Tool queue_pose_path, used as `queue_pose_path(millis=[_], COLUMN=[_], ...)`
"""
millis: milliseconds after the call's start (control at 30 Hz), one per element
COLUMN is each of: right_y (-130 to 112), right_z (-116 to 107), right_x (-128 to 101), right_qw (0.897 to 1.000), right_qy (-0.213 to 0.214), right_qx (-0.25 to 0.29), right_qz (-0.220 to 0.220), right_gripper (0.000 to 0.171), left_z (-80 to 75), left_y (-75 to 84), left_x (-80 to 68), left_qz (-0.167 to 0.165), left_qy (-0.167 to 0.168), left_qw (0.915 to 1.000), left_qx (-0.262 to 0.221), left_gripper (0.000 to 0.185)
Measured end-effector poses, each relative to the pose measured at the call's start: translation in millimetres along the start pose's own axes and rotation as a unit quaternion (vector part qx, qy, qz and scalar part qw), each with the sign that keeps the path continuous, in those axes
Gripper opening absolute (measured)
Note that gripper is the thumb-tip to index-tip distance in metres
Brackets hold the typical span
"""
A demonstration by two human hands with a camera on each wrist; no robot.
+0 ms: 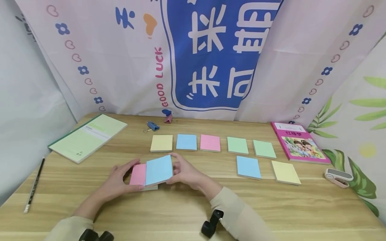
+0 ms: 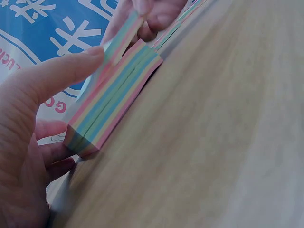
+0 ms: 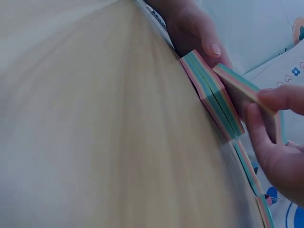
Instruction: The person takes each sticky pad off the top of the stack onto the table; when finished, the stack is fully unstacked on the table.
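Note:
My left hand [image 1: 116, 182] grips a small stack of sticky note pads with a pink top [image 1: 138, 174], thumb on the near side and fingers on the far side. In the left wrist view the stack [image 2: 114, 99] shows pink, yellow, green and blue striped edges and a dark seam. My right hand [image 1: 189, 174] pinches a blue-topped sticky note pad [image 1: 158, 170] by its right side, tilted over the right part of the stack. This pad [image 3: 237, 83] has its left end right at the stack's top in the right wrist view.
Behind lies a row of pads: yellow [image 1: 161, 143], blue [image 1: 186, 142], pink [image 1: 210, 143] and green [image 1: 237, 145]. More pads lie right. A notebook [image 1: 88, 137], pencil [image 1: 34, 185], binder clips [image 1: 153, 126], book [image 1: 300, 142] and small white device [image 1: 339, 176] surround them.

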State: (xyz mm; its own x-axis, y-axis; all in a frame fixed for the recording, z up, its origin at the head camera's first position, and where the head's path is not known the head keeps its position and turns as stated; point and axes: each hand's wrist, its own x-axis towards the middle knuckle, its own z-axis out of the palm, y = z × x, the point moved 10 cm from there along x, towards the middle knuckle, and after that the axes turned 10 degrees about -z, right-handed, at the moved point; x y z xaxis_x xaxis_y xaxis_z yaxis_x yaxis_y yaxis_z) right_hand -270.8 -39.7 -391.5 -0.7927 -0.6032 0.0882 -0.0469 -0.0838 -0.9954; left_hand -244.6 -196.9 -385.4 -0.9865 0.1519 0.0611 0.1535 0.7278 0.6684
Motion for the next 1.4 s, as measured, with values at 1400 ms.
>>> queue_pose_path(millis=[1400], right_y=[1], right_z=[-154], right_x=[-99], right_qw=[0.993], right_qy=[0.089], right_qx=[0.017], right_qz=[0.069], right_gripper=[0.09], left_z=[-2.8], left_y=[-3.4], left_x=[-0.6], left_qz=[-0.016], left_qy=[-0.003], left_qw=[0.9995], left_qx=[0.027], left_gripper=[0.086])
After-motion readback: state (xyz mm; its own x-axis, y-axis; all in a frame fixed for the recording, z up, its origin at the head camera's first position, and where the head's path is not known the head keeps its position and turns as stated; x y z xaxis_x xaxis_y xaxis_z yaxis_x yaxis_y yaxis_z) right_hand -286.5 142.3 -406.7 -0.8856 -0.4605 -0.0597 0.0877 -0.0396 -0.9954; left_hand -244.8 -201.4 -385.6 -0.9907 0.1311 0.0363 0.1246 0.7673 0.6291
